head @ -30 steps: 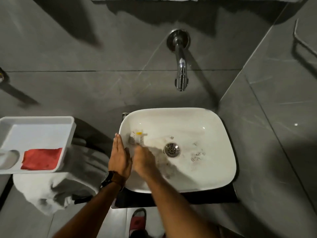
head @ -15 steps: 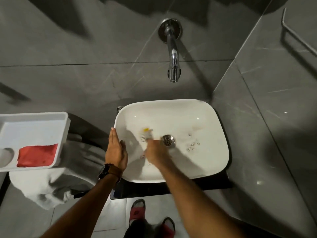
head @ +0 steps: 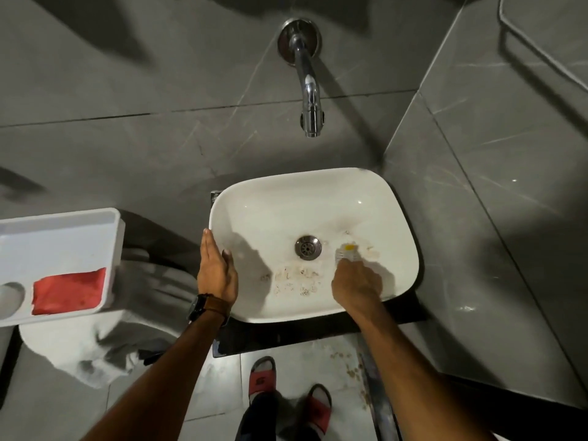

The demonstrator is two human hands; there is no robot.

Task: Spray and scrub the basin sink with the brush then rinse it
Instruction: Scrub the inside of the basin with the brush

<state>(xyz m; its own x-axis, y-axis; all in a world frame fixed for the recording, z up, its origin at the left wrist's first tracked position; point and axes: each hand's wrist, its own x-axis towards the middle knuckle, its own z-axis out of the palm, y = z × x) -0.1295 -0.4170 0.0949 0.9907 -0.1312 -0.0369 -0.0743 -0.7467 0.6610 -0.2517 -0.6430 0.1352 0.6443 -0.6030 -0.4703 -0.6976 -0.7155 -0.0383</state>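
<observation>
A white basin sink [head: 366, 198] is seen from above, set on a dark tabletop [head: 318, 332] against grey tiled walls. A small brush [head: 346, 252] with pale bristles and a yellow spot is pressed to the floor of the bowl, just right of the metal drain [head: 307, 247]. The brush is gripped by the right hand [head: 356, 286], whose fingers are clamped around its handle; the handle itself is hidden under the hand. The left hand [head: 217, 272] is laid against the left rim of the sink, its fingers held straight and together, with the thumb hooked just inside the rim and nothing held. A dark watch [head: 199, 307] is worn on the left wrist. Brownish foam patches [head: 294, 280] are spread over the bowl in front of the drain. A chrome tap [head: 307, 90] is mounted on the wall above the sink, and no water can be seen running from it. To the left, a white tray [head: 63, 237] with a red cloth [head: 68, 291] in it is set over a crumpled white towel [head: 86, 351]. Red sandals [head: 262, 374] are visible on the floor below.
</observation>
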